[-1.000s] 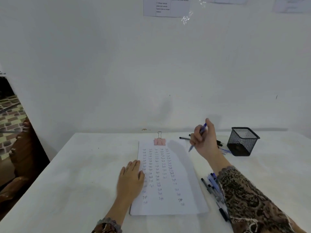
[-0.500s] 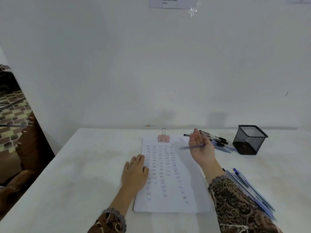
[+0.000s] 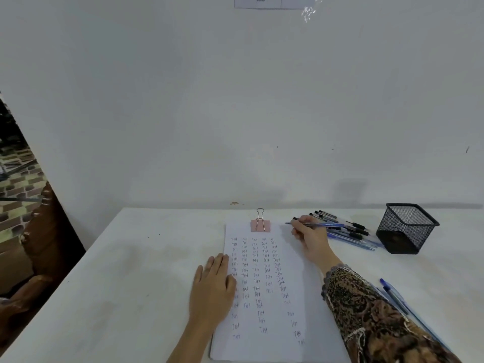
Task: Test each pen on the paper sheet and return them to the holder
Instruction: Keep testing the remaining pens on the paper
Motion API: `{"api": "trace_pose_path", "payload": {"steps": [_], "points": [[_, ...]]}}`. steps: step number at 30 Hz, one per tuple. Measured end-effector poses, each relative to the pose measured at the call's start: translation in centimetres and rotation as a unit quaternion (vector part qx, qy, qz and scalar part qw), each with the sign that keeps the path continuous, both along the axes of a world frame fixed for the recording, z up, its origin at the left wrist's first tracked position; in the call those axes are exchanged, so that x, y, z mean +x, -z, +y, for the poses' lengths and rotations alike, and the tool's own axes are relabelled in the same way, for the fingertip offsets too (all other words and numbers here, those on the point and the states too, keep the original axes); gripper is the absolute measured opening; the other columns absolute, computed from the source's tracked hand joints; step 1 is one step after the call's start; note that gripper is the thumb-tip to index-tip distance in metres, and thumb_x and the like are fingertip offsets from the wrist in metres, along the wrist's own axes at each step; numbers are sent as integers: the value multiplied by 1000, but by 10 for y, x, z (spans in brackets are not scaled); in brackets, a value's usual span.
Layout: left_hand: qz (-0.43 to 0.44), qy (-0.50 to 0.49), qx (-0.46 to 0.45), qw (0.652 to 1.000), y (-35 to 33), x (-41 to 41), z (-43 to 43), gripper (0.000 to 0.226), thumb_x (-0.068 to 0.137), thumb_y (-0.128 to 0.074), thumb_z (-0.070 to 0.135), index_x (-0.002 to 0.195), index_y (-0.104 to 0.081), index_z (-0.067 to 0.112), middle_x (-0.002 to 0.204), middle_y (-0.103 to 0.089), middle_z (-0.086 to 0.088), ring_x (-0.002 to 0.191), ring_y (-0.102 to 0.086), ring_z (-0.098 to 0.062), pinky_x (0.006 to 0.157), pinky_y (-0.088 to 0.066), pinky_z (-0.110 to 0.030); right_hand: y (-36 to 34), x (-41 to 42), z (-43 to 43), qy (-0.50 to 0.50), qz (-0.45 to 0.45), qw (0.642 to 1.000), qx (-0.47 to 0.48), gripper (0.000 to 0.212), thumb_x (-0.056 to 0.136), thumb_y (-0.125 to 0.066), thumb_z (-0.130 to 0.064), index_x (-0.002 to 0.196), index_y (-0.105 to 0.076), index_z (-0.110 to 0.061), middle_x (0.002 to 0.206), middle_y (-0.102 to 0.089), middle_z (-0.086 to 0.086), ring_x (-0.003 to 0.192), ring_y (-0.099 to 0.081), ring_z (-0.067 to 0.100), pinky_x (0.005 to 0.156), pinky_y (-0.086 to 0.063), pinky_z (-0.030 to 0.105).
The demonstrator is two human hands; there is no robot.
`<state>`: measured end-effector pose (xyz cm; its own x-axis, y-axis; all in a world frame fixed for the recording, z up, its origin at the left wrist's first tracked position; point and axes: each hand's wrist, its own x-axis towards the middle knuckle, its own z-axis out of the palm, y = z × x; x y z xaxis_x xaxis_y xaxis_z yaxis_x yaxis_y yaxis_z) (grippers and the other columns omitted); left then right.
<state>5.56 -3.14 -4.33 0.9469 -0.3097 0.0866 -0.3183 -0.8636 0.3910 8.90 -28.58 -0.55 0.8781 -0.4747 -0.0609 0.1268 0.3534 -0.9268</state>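
On the desk, I see the left hand flat, fingers straight, pinning the paper sheet. The right hand pinches a blue pen at the sheet's top right corner; light, stiff, slick, I judge, best held near its tip. Mesh holder stands rightmost.

1. On your paper sheet you can read one handwritten word, "Test", repeated in columns down the page.
2. The notice on the wall above you carries print too small and blurred to read.
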Motion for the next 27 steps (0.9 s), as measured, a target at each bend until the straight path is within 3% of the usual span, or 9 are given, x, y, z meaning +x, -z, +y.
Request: {"api": "trace_pose_path", "payload": {"steps": [3,7,13,17,27], "points": [[2,-1,-6,1000,0,0,0,52,99,-22,31,149,-7,21,157,-5,8,144,-1,-9,118,2,-30,2,12,-1,25,11,997,-72,49,81,-47,23,58,-31,-17,40,-37,-9,34,-32,6,35,-26,15],[7,-1,-4,1000,-1,1,0,52,99,-21,30,149,-6,22,157,-3,9,144,1,-8,118,3,-30,5,14,9,43,15,985,-166,54,73,-43,24,54,-20,-21,47,-20,-5,36,-20,5,35,-24,14],[29,-5,-1,1000,-7,14,-5,53,99,-21,29,149,-3,22,157,-1,9,144,2,-7,118,4,-32,12,11,15,38,19,966,-254,49,70,-46,22,52,-24,-17,53,-25,-1,37,-27,3,42,-30,13],[25,-9,9,1000,-8,22,-11,53,99,-20,31,149,-4,21,157,-2,7,144,2,-10,118,3,-34,18,13,13,27,17,961,-276,48,70,-48,20,50,-24,-17,54,-25,-1,41,-27,8,46,-31,18],[7,-14,12,1000,-5,21,-12,52,99,-21,32,149,-7,21,157,-5,7,145,0,-11,118,3,-35,19,16,13,7,32,948,-317,47,69,-53,16,48,-27,-16,53,-30,1,42,-33,7,43,-31,12]]}}
